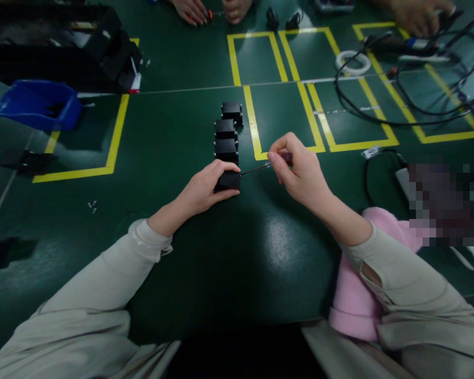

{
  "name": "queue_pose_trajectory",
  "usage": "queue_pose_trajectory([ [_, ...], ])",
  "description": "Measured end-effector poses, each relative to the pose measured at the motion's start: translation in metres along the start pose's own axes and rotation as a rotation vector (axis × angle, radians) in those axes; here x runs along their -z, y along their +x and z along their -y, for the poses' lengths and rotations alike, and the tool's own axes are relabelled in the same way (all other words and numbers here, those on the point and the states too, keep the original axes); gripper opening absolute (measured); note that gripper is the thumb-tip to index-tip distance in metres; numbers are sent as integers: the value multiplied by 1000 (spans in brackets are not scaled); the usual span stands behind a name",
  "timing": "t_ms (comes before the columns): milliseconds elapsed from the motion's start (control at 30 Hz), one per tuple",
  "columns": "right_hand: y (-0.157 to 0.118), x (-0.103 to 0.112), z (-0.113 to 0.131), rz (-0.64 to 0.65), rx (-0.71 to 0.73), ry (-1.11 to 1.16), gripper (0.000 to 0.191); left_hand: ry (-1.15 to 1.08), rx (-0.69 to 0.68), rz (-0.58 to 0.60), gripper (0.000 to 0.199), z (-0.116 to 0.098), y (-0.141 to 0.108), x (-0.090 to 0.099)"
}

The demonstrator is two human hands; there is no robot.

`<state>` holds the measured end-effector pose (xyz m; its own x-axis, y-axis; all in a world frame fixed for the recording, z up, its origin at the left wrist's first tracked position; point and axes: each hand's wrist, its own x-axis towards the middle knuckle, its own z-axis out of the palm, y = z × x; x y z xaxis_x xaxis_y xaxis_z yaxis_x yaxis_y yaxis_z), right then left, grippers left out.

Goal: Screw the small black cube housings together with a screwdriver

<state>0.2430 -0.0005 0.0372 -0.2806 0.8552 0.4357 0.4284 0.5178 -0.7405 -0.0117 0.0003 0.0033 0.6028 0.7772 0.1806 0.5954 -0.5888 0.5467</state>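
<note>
In the head view my left hand is closed around the nearest small black box, thumb on its near side and fingers on its far side. My right hand pinches the handle of a screwdriver. The thin shaft points left, and its tip meets the right side of the held box, near the top edge. Beyond that box several similar black boxes stand in a row, the farthest one set slightly to the right. Small shiny screw heads show along their sides.
A blue bin and a black rack are at the left. Yellow tape marks rectangles on the green table. Black cable and a white tape roll lie at the right, pink cloth under my right forearm. Other people's hands work opposite.
</note>
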Motion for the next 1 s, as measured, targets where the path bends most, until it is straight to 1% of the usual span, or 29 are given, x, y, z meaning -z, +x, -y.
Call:
queue_pose_trajectory([
  [67, 0, -1, 0, -6, 18, 15, 2, -1, -7, -4, 42, 0, 0, -1],
  [133, -1, -1, -1, -16, 21, 20, 1, -2, -6, -4, 42, 0, 0, -1],
  [267, -1, -1, -2, -13, -19, 9, 21, 2, 7, 7, 43, 1, -1, -1],
  [300, -1, -1, -2, -10, -25, 9, 22, 3, 6, 8, 42, 1, -1, -1],
  [367, -1, -2, -1, -10, -24, 10, 15, 8, 2, 8, 43, 1, -1, -1],
  [433, -1, -2, -1, -21, -11, 11, 3, 13, -4, 10, 43, 1, -1, -1],
  [467, 0, -3, -1, -27, -3, 10, 2, 15, -7, 10, 43, 0, -1, -1],
  [567, 0, -2, -1, -27, -11, -11, 3, 18, -13, 11, 42, 0, -1, 0],
  [633, 0, -1, 0, -21, -28, -27, 13, 26, -5, 14, 42, 0, -1, 0],
  [700, 0, 0, 1, -13, -25, -35, 17, 32, 8, 21, 43, -1, -2, 0],
  [833, 0, 0, 3, -4, 5, -21, 4, 32, 35, 38, 43, -2, -1, 1],
  [867, 0, 0, 4, -4, 8, -20, 4, 30, 39, 40, 43, -2, -1, 1],
  [1000, 0, 0, 5, 3, 0, -22, 17, 23, 41, 44, 42, -2, 0, 0],
])
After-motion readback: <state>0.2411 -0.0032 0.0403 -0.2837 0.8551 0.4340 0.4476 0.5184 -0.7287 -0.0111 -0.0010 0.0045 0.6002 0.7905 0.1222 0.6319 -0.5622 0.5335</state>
